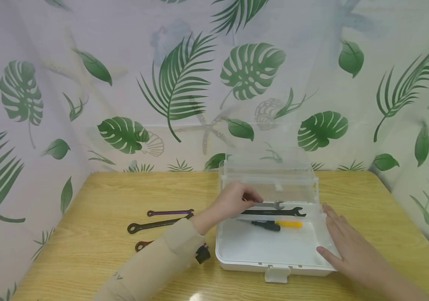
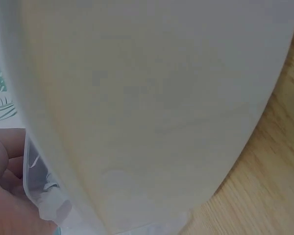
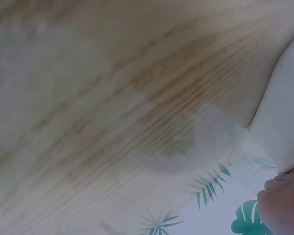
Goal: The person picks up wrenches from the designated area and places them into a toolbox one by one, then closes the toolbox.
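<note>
the left hand [image 1: 233,200], in a beige sleeve, pinches the slim silver wrench [image 1: 271,205] by its flat shank, inside the white plastic box [image 1: 274,251] with its clear lid up. beside it lie a flat black wrench [image 1: 274,212] and a yellow-and-black screwdriver [image 1: 276,225]. the right hand [image 1: 344,240] lies released, fingers straight, against the box's right wall. three more thin wrenches [image 1: 158,225] lie on the grained wooden table [image 1: 101,234].
</note>
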`<state>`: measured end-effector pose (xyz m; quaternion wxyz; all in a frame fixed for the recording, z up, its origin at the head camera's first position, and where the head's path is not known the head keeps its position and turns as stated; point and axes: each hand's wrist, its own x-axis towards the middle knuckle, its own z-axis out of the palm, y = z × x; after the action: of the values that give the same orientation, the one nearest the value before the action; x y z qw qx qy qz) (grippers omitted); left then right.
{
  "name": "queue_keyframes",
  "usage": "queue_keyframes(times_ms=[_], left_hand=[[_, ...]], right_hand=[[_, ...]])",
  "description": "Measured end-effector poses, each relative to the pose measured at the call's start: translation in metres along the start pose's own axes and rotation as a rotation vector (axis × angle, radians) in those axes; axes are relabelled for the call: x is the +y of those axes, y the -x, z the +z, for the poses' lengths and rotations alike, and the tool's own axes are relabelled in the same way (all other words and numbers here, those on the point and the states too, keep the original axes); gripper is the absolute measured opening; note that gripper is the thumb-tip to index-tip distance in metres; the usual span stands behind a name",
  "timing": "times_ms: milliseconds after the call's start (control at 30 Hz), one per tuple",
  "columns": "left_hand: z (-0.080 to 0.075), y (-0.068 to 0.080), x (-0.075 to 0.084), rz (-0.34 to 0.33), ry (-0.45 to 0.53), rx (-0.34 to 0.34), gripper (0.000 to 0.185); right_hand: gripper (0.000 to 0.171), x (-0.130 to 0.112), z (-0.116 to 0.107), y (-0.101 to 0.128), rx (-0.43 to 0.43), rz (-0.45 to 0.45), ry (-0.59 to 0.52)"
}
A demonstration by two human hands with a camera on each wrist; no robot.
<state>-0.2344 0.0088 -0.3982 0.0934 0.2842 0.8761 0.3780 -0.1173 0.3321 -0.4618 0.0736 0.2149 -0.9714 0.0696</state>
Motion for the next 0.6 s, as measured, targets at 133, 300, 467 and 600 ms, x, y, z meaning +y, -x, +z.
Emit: queue_keyframes(times_ms=[133,300,467,600], left_hand=[[0.0000,-0.0013,0.0000,0.009,-0.021,-0.014,0.019],[0.0010,-0.0036,-0.0007,0.017,-0.055,-0.027,0.018],[0.0026,-0.0041,-0.0011,0.023,-0.062,-0.019,0.018],[0.0033,-0.0049,-0.0019,0.030,-0.056,-0.006,0.019]], right_hand=[[0.089,0.0000,0.0005,0.0001,0.014,-0.005,0.004],[0.089,-0.0004,-0.0004,0.0001,-0.006,0.009,-0.007],[0.089,-0.0014,-0.0020,-0.0006,-0.031,0.028,-0.024],[0.090,-0.0029,-0.0033,-0.0023,-0.078,0.063,-0.051]])
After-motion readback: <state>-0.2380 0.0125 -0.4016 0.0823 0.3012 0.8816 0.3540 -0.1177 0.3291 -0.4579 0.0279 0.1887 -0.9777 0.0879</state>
